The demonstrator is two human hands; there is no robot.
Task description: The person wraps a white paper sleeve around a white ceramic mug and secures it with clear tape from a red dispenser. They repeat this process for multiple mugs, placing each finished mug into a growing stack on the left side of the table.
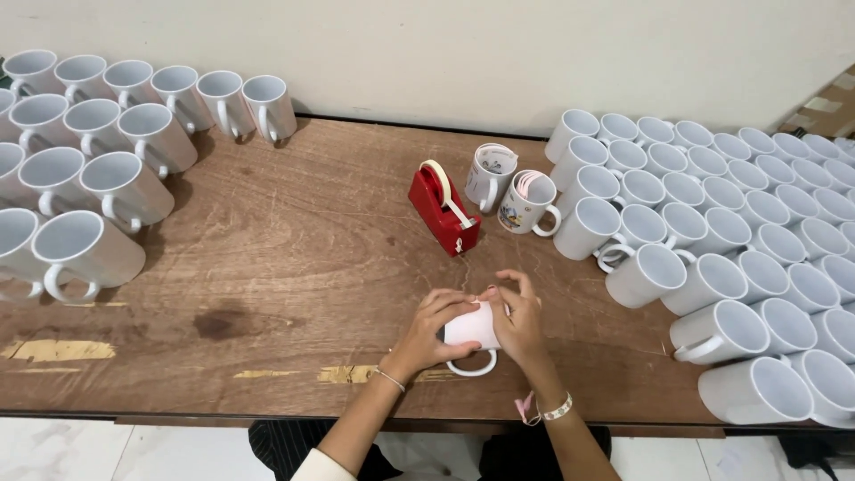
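A white mug [470, 331] lies near the front edge of the brown wooden table [285, 267], its handle pointing toward me. My left hand [430, 327] wraps its left side and my right hand [517, 321] wraps its right side, fingertips meeting on top. Just beyond the hands stands a red tape dispenser [443, 208] with a roll of pale tape. Behind it sit two mugs wrapped in printed paper [509, 189].
Several plain white mugs [98, 151] lie on their sides in rows at the left. A larger group of white mugs [730, 232] fills the right side of the table. A pale wall runs along the back edge.
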